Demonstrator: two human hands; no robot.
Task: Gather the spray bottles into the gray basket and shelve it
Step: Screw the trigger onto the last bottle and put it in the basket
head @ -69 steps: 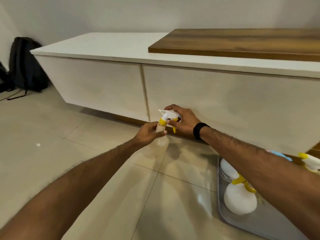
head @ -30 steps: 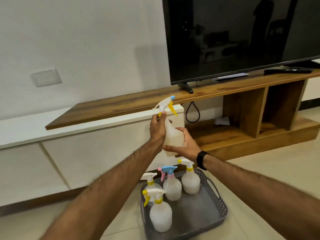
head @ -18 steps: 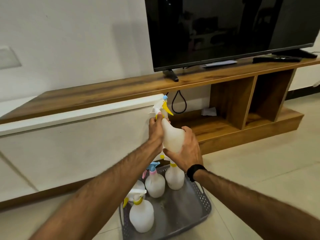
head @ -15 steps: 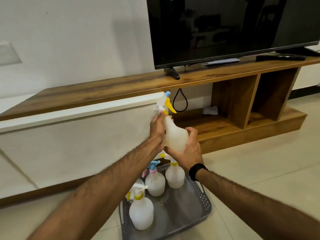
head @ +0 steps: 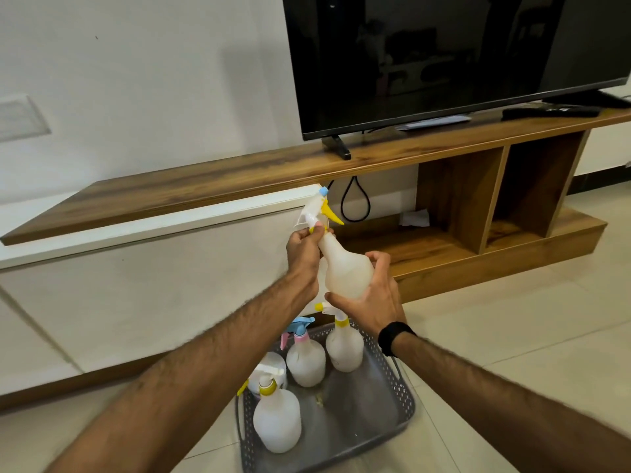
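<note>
— How many bottles are sitting in the gray basket (head: 404, 401)?
— Four, upright. A fifth spray bottle (head: 345, 268) is hanging above it: left hand (head: 304, 254) pinching its neck, right hand (head: 374, 295) cupping its base.

wall (head: 136, 80) white | floor (head: 512, 336) beige tile | TV (head: 444, 56) on wooden stand (head: 239, 186)

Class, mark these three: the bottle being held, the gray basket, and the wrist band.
held spray bottle (head: 348, 273): head view, on its round body.
gray basket (head: 404, 401): head view, on its right perforated wall.
black wrist band (head: 394, 335): head view, on the strap.
</note>
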